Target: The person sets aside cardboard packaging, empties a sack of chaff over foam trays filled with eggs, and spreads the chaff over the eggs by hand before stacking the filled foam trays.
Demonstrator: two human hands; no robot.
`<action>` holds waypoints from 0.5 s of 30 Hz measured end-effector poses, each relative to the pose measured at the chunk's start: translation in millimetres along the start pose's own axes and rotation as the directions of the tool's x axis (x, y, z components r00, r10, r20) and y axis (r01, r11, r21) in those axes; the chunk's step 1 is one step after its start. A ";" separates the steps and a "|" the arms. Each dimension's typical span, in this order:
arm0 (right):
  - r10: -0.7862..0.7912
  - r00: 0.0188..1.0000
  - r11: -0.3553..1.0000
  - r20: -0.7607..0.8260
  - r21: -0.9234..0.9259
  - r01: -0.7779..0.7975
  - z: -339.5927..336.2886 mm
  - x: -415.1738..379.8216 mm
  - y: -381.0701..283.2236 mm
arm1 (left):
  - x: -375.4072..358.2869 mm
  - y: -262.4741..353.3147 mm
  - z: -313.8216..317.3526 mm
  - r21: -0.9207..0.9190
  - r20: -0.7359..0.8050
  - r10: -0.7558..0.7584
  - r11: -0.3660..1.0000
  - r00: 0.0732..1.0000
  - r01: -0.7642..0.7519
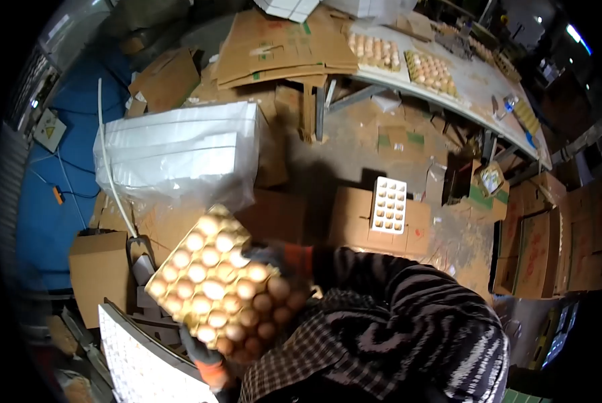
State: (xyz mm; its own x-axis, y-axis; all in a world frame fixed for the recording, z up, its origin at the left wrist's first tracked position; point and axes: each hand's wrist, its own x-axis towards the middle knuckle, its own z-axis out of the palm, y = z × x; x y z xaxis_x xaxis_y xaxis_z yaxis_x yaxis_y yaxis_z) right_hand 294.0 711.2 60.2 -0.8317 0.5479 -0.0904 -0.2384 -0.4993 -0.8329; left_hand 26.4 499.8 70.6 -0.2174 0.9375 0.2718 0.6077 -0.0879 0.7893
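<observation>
A pulp tray full of eggs [213, 290] is held between my two hands, tilted, in the lower left-middle of the head view. My left hand [197, 346], in a dark glove with an orange cuff, grips the tray's lower edge. At the upper right edge of the tray is my right hand [270, 255], also gloved; its fingers are partly blurred and close to the eggs. The eggs are brown and pale, set in rows, with some in shadow on the right side.
A plastic-wrapped white foam stack [180, 144] stands ahead on the left. A white tray with square pockets [389, 205] rests on a flat carton [348, 218]. Egg trays [432, 70] lie on the long table [462, 91]. Cartons [529, 252] are piled at right. A white panel [136, 356] is at lower left.
</observation>
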 end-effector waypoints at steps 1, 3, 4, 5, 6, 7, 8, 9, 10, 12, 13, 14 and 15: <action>0.051 0.985 0.996 -0.168 -0.058 -0.061 0.1 -21.5 -27.5 | 9.0 -16.0 12.6 -0.105 0.013 -0.056 0.993 0.998 0.057; -0.002 0.956 0.999 -0.294 -0.041 -0.011 -44.8 -25.5 12.7 | 39.1 -35.6 42.2 -0.183 0.042 -0.092 0.978 0.995 0.098; 0.060 0.923 0.998 -0.380 0.012 -0.060 -54.4 -32.3 12.6 | 70.9 2.1 51.2 0.045 0.127 0.022 0.999 0.992 -0.028; 0.128 0.880 0.992 -0.458 0.068 -0.109 -63.0 -43.5 10.5 | 92.4 17.5 64.7 -0.061 0.247 0.024 0.998 0.969 -0.009; 0.122 0.878 0.992 -0.463 0.069 -0.102 -71.0 -51.8 9.2 | 112.1 25.1 76.0 -0.164 0.361 0.039 0.986 0.932 0.023; 0.106 0.851 0.985 -0.514 0.169 -0.021 -78.7 -58.7 8.3 | 135.1 26.5 87.7 -0.167 0.365 0.049 0.986 0.930 0.014; 0.095 0.819 0.964 -0.565 0.258 0.066 -86.7 -66.0 6.8 | 158.0 24.8 100.8 -0.232 0.445 0.157 0.971 0.882 -0.056; -0.022 0.808 0.955 -0.589 0.226 0.191 -98.6 -71.9 14.4 | 176.4 17.8 112.0 -0.304 0.513 0.270 0.945 0.815 -0.122; -0.145 0.779 0.931 -0.610 0.182 0.315 -114.4 -76.9 24.6 | 180.5 -20.2 137.2 -0.544 0.590 0.080 0.775 0.803 0.322; -0.133 0.686 0.906 -0.715 0.194 0.377 -137.0 -87.6 31.2 | 205.5 -31.6 170.6 -0.485 0.676 0.023 0.766 0.737 0.421; -0.123 0.633 0.929 -0.764 0.136 0.345 -138.6 -94.2 25.4 | 216.5 -19.8 182.5 -0.448 0.637 0.175 0.877 0.751 0.175; -0.121 0.575 0.948 -0.809 0.078 0.309 -141.1 -101.3 18.2 | 229.0 -7.4 194.3 -0.396 0.599 0.335 0.913 0.727 -0.094; -0.316 0.483 0.943 -0.817 -0.324 0.070 -143.9 -112.7 12.7 | 241.4 -0.6 202.2 -0.570 0.664 0.206 0.761 0.718 0.309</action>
State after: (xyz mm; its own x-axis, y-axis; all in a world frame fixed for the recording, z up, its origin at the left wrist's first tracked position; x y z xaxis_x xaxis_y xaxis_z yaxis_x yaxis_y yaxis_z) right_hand 456.9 739.6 -18.7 0.0834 0.9706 -0.2260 -0.1207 -0.2153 -0.9691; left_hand 128.0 794.3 24.4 0.4765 0.8791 -0.0080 -0.0405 0.0310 0.9987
